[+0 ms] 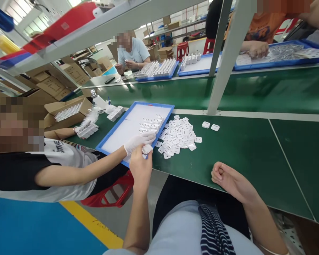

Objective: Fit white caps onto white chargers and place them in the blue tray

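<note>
Your left hand (140,165) pinches a white piece (147,149) beside the blue tray (154,104), apparently mid-handling; moving it calls for clearing the co-worker's gloved hand (139,141). Your right hand (232,181) curls loosely, nothing visible inside.

The person wears a pale blue, smooth-looking cloth top (175,228), rounded over the front of the body, above very dark, near-black cloth legwear (175,202). Down the middle of the top runs a narrow, gathered dark cloth strip (215,230) printed with thin, wavy white lines, the lines closely set and bending with its folds. The left hand (140,164) and right hand (232,182) are bare, as are both slim forearms, and a thin pale edge (271,250), too small to identify as cuff or band, crosses the right forearm low in view.
</note>
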Action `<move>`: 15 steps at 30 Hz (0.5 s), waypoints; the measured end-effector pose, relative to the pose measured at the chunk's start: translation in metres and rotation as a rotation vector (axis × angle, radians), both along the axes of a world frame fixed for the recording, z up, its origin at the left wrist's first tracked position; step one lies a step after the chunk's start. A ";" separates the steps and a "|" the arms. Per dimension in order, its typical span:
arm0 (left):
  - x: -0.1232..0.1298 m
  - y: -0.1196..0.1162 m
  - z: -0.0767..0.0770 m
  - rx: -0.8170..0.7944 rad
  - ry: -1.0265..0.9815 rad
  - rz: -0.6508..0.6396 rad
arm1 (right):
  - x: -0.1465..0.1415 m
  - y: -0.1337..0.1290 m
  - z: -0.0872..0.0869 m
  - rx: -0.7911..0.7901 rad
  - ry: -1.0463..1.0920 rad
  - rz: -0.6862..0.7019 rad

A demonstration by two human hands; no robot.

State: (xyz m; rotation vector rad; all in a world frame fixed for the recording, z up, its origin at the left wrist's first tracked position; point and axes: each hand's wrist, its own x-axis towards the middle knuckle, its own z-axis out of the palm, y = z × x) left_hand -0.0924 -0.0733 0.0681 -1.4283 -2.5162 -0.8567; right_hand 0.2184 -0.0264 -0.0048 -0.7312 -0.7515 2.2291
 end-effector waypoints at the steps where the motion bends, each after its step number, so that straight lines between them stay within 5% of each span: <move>1: 0.001 0.001 -0.002 0.003 0.009 -0.011 | -0.001 0.000 0.000 -0.002 0.011 -0.004; 7: 0.001 0.015 -0.010 -0.029 -0.030 0.000 | -0.005 0.001 -0.002 -0.010 0.038 -0.043; 15: -0.030 0.075 -0.019 -0.069 -0.042 -0.004 | -0.004 0.002 -0.009 -0.001 0.085 -0.038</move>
